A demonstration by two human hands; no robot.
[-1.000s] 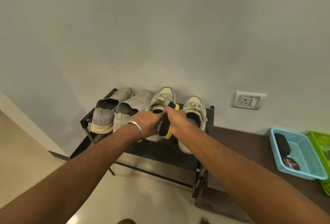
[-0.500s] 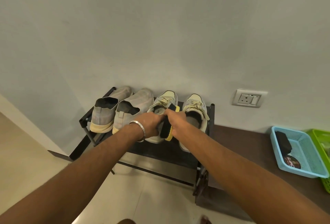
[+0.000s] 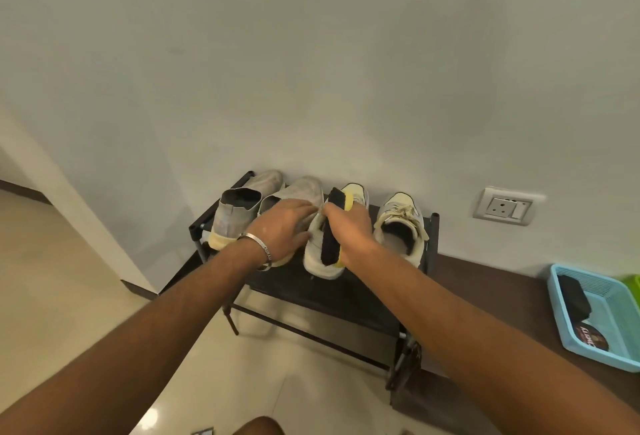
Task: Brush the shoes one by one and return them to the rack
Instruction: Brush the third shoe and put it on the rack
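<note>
A black shoe rack (image 3: 332,296) against the wall carries two grey slip-on shoes (image 3: 235,213) on the left and two pale yellow-white sneakers. My right hand (image 3: 349,230) grips a yellow-backed brush (image 3: 334,226) with black bristles, laid along the left sneaker (image 3: 320,258). My left hand (image 3: 284,226) rests with fingers spread on that sneaker's left side and over the second grey shoe (image 3: 304,188). The right sneaker (image 3: 398,226) stands untouched beside my right hand.
A dark wooden ledge (image 3: 491,299) right of the rack holds a blue basket (image 3: 599,313) with a black brush and a polish tin, and a green basket (image 3: 632,284) at the frame edge. A wall socket (image 3: 507,206) sits above. Glossy floor tiles lie below.
The brush has slid forward along the left sneaker towards its toe, and my left hand has opened and spread over the shoe's side. The view has shifted slightly.
</note>
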